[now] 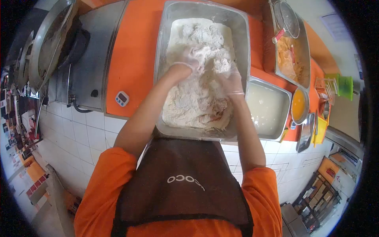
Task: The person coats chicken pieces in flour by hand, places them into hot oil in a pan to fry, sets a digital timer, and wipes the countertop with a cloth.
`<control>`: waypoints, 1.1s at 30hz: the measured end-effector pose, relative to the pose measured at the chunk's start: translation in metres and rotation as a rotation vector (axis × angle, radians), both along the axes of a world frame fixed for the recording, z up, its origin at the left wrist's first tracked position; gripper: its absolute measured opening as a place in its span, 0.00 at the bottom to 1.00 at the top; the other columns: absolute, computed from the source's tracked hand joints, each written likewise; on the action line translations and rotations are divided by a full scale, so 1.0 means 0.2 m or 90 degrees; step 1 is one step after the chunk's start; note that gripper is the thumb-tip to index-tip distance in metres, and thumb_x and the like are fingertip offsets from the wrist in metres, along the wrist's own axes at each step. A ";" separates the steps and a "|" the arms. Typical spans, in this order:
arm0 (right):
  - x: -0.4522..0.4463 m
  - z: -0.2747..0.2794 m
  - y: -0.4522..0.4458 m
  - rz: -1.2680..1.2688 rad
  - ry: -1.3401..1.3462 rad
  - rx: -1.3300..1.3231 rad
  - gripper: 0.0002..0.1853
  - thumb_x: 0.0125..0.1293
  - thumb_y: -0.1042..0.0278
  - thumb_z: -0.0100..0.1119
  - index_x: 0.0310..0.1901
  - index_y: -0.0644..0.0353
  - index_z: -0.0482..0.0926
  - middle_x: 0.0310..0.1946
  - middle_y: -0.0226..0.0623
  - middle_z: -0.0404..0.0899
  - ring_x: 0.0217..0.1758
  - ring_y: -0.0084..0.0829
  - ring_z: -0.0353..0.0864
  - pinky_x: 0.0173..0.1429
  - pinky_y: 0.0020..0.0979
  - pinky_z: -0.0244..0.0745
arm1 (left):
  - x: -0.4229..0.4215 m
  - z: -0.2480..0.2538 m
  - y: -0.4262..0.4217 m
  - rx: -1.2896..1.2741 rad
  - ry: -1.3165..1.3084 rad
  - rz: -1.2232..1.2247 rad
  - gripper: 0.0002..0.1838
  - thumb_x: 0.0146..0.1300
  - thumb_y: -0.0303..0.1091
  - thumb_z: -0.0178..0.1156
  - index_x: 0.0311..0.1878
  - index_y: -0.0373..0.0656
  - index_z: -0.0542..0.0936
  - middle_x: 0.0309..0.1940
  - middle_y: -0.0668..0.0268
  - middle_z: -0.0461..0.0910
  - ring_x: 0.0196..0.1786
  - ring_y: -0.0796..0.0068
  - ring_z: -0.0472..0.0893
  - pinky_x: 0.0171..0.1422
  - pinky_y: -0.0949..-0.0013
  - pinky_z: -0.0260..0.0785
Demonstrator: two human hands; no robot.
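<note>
A deep metal tray [160, 39] holds a thick bed of white flour [185, 106], heaped toward its far end. Both my hands, in clear thin gloves, are inside it. My left hand [192, 59] is dusted white and blurred in the far middle of the flour, its fingers partly hidden. On the right side, my right hand [232, 80] has its fingers closed around a flour-coated lump [222, 65]; what lies under the coating is hidden. Some brownish-pink pieces [207, 118] show through the flour at the near end.
To the right stand a pan of milky liquid [266, 104], a bowl of orange liquid [299, 104], and a tray of orange-brown crumbs [286, 59] with strainers [288, 17] above. A timer [122, 98] lies left, beside the metal stove counter [92, 51].
</note>
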State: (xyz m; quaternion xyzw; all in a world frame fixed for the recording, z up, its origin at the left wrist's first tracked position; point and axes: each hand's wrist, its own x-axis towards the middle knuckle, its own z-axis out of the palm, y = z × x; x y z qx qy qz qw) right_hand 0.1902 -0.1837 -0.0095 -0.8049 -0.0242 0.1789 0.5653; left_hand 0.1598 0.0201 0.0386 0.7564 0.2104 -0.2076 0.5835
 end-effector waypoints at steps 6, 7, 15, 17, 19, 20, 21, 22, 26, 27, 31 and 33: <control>0.08 0.07 -0.20 0.337 -0.241 -0.156 0.19 0.61 0.66 0.61 0.54 0.56 0.79 0.48 0.47 0.82 0.51 0.50 0.82 0.60 0.43 0.73 | -0.01 -0.16 0.20 0.476 -0.166 -0.384 0.18 0.62 0.40 0.52 0.47 0.36 0.80 0.41 0.49 0.83 0.46 0.52 0.82 0.53 0.53 0.73; 0.07 0.08 -0.14 0.259 -0.166 -0.206 0.19 0.61 0.66 0.60 0.54 0.58 0.79 0.48 0.48 0.82 0.51 0.50 0.81 0.61 0.42 0.73 | 0.00 0.03 0.12 0.457 -0.078 -0.356 0.18 0.62 0.39 0.52 0.44 0.35 0.80 0.41 0.48 0.83 0.47 0.53 0.82 0.53 0.53 0.72; 0.00 -0.58 0.12 0.157 -0.147 -0.229 0.24 0.62 0.59 0.63 0.54 0.67 0.76 0.42 0.46 0.85 0.42 0.36 0.84 0.49 0.32 0.77 | -0.02 -0.28 -0.15 0.065 0.063 -0.055 0.24 0.72 0.41 0.50 0.65 0.36 0.72 0.66 0.48 0.70 0.65 0.59 0.74 0.68 0.61 0.65; 0.02 -0.34 0.10 0.173 -0.059 -0.120 0.22 0.60 0.64 0.63 0.54 0.68 0.76 0.43 0.53 0.83 0.47 0.45 0.83 0.52 0.36 0.77 | -0.01 -0.18 -0.09 -0.007 -0.013 -0.065 0.26 0.72 0.45 0.51 0.65 0.36 0.71 0.66 0.49 0.70 0.65 0.60 0.74 0.69 0.61 0.64; 0.02 -0.10 0.10 0.129 -0.061 -0.083 0.21 0.58 0.69 0.61 0.53 0.68 0.76 0.42 0.53 0.83 0.47 0.48 0.82 0.53 0.37 0.77 | 0.00 -0.16 -0.03 -0.021 -0.093 -0.102 0.29 0.71 0.49 0.51 0.65 0.36 0.72 0.66 0.52 0.71 0.65 0.61 0.73 0.70 0.61 0.63; 0.01 -0.01 0.10 0.090 -0.082 -0.083 0.20 0.58 0.72 0.60 0.53 0.68 0.77 0.41 0.52 0.83 0.47 0.47 0.82 0.53 0.36 0.78 | -0.02 -0.14 -0.01 -0.078 -0.111 -0.049 0.28 0.71 0.50 0.51 0.64 0.36 0.73 0.65 0.53 0.73 0.64 0.62 0.74 0.69 0.61 0.63; 0.05 0.03 0.08 0.130 -0.204 -0.207 0.17 0.58 0.74 0.58 0.50 0.67 0.79 0.40 0.52 0.83 0.48 0.47 0.82 0.54 0.39 0.77 | -0.03 -0.11 0.02 -0.134 -0.134 0.004 0.28 0.70 0.50 0.50 0.63 0.36 0.75 0.63 0.54 0.74 0.64 0.63 0.74 0.68 0.62 0.64; 0.07 0.10 0.05 0.188 -0.313 -0.192 0.16 0.57 0.75 0.57 0.49 0.66 0.79 0.40 0.52 0.83 0.48 0.48 0.82 0.54 0.40 0.77 | -0.03 -0.03 0.03 -0.189 -0.157 0.056 0.28 0.70 0.51 0.50 0.61 0.37 0.76 0.62 0.55 0.76 0.63 0.63 0.74 0.68 0.63 0.65; 0.10 0.17 -0.07 0.282 -0.449 -0.274 0.15 0.57 0.75 0.55 0.47 0.59 0.81 0.41 0.54 0.82 0.50 0.54 0.80 0.58 0.44 0.75 | 0.00 -0.06 0.16 0.219 -0.096 -0.169 0.27 0.68 0.48 0.49 0.60 0.38 0.78 0.57 0.50 0.78 0.59 0.59 0.77 0.65 0.60 0.67; 0.08 0.09 -0.11 0.276 -0.392 -0.351 0.16 0.57 0.74 0.55 0.48 0.57 0.81 0.41 0.54 0.81 0.51 0.54 0.79 0.59 0.43 0.75 | 0.00 -0.13 0.18 0.323 -0.093 -0.237 0.27 0.68 0.47 0.50 0.61 0.38 0.78 0.58 0.48 0.78 0.59 0.57 0.77 0.64 0.59 0.68; -0.13 0.12 -0.10 0.667 -0.548 -0.676 0.24 0.59 0.70 0.59 0.59 0.57 0.75 0.48 0.56 0.79 0.54 0.52 0.79 0.58 0.41 0.75 | -0.20 -0.60 -0.03 0.628 -0.193 -0.109 0.24 0.68 0.42 0.49 0.62 0.37 0.75 0.58 0.42 0.76 0.59 0.49 0.77 0.65 0.54 0.69; -0.23 -0.04 -0.08 0.755 -0.476 -0.625 0.24 0.59 0.66 0.61 0.58 0.60 0.74 0.46 0.55 0.80 0.53 0.51 0.80 0.57 0.41 0.75 | -0.36 -0.58 -0.18 0.585 -0.132 -0.023 0.26 0.69 0.42 0.48 0.65 0.36 0.70 0.60 0.41 0.74 0.61 0.48 0.76 0.67 0.53 0.67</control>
